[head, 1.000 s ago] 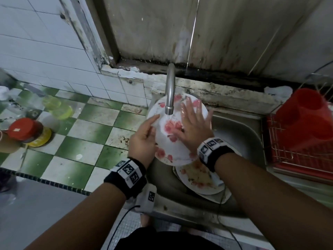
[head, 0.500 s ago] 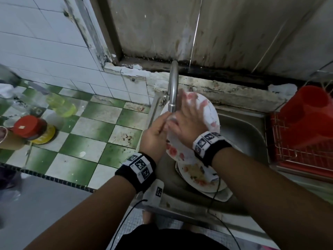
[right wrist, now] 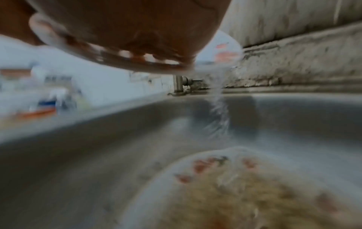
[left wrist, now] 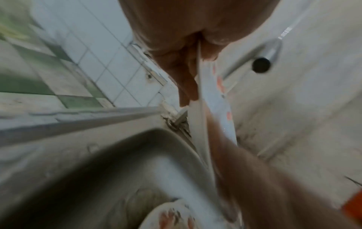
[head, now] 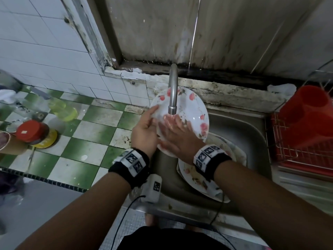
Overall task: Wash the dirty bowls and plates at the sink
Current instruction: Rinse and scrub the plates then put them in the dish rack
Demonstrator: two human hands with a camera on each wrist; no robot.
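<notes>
A white plate with red flowers [head: 191, 109] is held tilted under the metal tap [head: 172, 91], and water runs over it. My left hand [head: 145, 131] grips its left rim, thumb on the face; in the left wrist view the plate [left wrist: 211, 99] runs edge-on between thumb and fingers. My right hand [head: 177, 131] lies flat with straight fingers on the plate's face under the stream. Below in the steel sink [head: 248, 134] lie dirty flowered plates [head: 200, 181], also blurred in the right wrist view [right wrist: 245, 189]. Water [right wrist: 218, 108] pours off the held plate's edge.
A red dish rack [head: 304, 134] with red cups stands right of the sink. On the green-and-white tiled counter [head: 86, 141] at the left stand a red-lidded jar [head: 30, 131], a yellow-green bottle [head: 62, 109] and other blurred items. Wall and ledge rise behind the tap.
The plate has turned from nearly edge-on to facing me under the tap. My right hand has slid lower on its face; my left hand keeps its hold on the rim.
</notes>
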